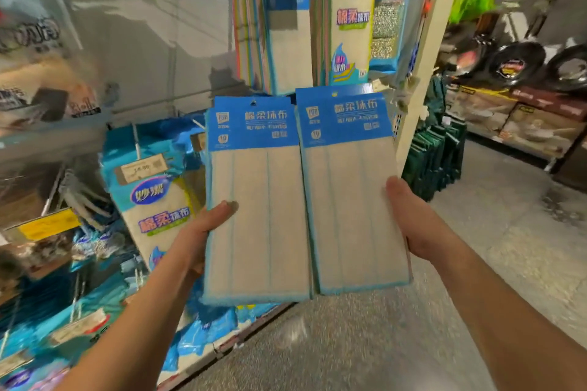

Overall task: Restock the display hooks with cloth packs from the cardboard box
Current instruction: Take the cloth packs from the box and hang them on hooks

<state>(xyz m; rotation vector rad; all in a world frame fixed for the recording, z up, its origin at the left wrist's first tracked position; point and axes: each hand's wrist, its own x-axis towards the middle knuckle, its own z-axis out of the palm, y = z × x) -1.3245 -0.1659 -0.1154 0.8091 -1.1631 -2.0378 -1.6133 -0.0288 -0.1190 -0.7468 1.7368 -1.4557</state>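
Cloth packs: beige, blue header cards | left hand (203, 232) holds left pack (257, 200) | right hand (413, 219) holds right pack (352, 187)

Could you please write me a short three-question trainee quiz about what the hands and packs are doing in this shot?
1. True or false: each hand holds its own cloth pack.
2. Which hangs directly above the held packs: A) packs on hooks, B) pans?
3. What colour are the packs' header cards?

Key: 1. True: left hand grips the left pack, right hand the right pack. 2. A, the hanging packs. 3. Blue.
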